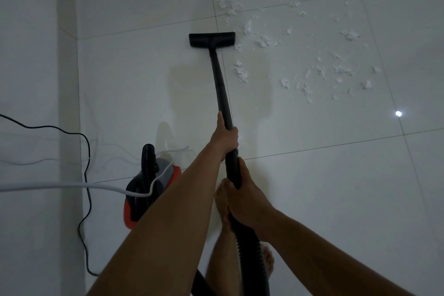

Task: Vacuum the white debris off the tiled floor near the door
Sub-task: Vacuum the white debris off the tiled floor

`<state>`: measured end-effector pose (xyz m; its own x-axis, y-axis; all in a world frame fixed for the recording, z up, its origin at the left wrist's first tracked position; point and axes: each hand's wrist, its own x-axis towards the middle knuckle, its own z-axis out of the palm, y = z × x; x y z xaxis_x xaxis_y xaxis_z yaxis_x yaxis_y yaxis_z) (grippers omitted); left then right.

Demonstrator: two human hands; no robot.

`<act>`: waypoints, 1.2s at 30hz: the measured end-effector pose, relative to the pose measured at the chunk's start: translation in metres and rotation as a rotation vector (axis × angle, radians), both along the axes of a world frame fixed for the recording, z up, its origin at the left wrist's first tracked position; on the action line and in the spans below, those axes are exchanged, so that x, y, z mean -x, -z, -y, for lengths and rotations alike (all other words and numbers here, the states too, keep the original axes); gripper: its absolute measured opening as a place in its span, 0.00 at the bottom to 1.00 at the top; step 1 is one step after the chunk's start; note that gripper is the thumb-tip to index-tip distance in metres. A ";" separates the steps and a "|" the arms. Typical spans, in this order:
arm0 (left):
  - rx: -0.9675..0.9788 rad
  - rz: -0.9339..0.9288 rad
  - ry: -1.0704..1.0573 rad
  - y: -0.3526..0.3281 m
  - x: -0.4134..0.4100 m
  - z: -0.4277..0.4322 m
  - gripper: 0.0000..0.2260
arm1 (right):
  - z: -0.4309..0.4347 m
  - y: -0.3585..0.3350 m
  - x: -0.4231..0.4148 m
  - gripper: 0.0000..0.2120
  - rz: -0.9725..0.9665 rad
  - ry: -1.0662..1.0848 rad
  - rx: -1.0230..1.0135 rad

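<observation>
I hold a black vacuum wand (219, 79) with both hands. My left hand (224, 137) grips the tube higher up; my right hand (242, 197) grips the handle end where the ribbed hose (249, 255) begins. The flat black floor nozzle (212, 39) rests on the white tiled floor (312, 175), just left of the white debris (300, 55), which lies scattered in shreds and clumps to the right and beyond. One clump (241, 73) lies close to the right of the wand.
The orange and grey vacuum body (153, 187) stands on the floor at my left, by the white wall (28, 55). A black cable (84, 175) and a white cable (72, 185) trail along the wall side. My bare feet (222, 202) are below the hands.
</observation>
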<state>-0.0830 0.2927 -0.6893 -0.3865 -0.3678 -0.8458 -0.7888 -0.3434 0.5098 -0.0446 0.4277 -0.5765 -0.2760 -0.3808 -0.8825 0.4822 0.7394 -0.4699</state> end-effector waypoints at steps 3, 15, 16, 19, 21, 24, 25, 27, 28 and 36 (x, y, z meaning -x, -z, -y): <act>-0.011 -0.002 0.019 0.004 0.002 0.005 0.36 | 0.004 0.005 0.001 0.32 0.002 -0.004 -0.010; -0.038 -0.012 0.042 0.011 0.030 0.045 0.37 | 0.041 0.014 0.026 0.30 -0.015 -0.006 -0.015; -0.035 -0.010 0.047 0.010 0.034 0.050 0.37 | 0.045 0.013 0.031 0.30 -0.025 -0.015 -0.009; -0.032 -0.010 0.057 0.010 0.047 0.064 0.36 | 0.059 0.013 0.044 0.31 -0.041 -0.037 -0.001; -0.027 -0.009 0.061 0.011 0.056 0.073 0.36 | 0.068 0.013 0.053 0.31 -0.046 -0.051 0.001; -0.029 -0.014 0.048 0.013 0.070 0.086 0.36 | 0.082 0.015 0.067 0.31 -0.059 -0.058 0.000; -0.035 -0.016 0.038 0.014 0.074 0.090 0.36 | 0.086 0.017 0.071 0.31 -0.061 -0.056 -0.001; -0.044 -0.017 0.027 0.015 0.081 0.097 0.35 | 0.094 0.019 0.078 0.30 -0.066 -0.053 -0.007; -0.042 -0.016 0.028 0.015 0.084 0.100 0.35 | 0.097 0.020 0.081 0.30 -0.069 -0.056 -0.010; -0.017 -0.007 0.064 0.019 0.097 0.120 0.36 | 0.117 0.023 0.093 0.30 -0.080 -0.067 -0.020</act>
<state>-0.1802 0.1732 -0.7080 -0.4151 -0.3272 -0.8489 -0.8058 -0.3009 0.5100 -0.1373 0.3107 -0.5998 -0.3207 -0.3835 -0.8660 0.3925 0.7783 -0.4901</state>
